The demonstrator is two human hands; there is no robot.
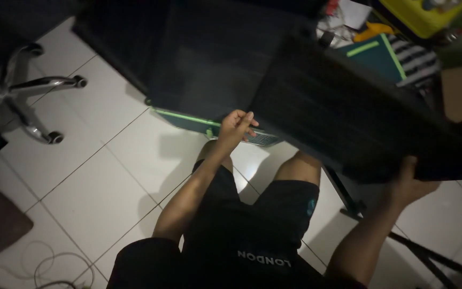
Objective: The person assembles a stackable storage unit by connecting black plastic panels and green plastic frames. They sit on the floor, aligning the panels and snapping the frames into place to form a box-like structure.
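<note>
1. The left hand (pixel 236 127) is curling its fingers over the near edge of the large dark panel (pixel 348 112), gripping it from above; the thumb side is partly hidden, so how firmly it is clamping cannot be told.
2. The right hand (pixel 408 184) is cupping the panel's lower corner from beneath, fingers wrapping up around the edge.
3. The panel is tilting across the person's lap, one end resting toward the black cabinet (pixel 209 48), the other hanging over the white tiled floor (pixel 97 176).
4. To handle this well, both grips are probably best kept wide apart, the weight carried by the lower hand while the upper one is steering.
5. The slanted metal leg (pixel 348 198) and the office chair base (pixel 22 96) are standing close; the swing likely needs care.
</note>
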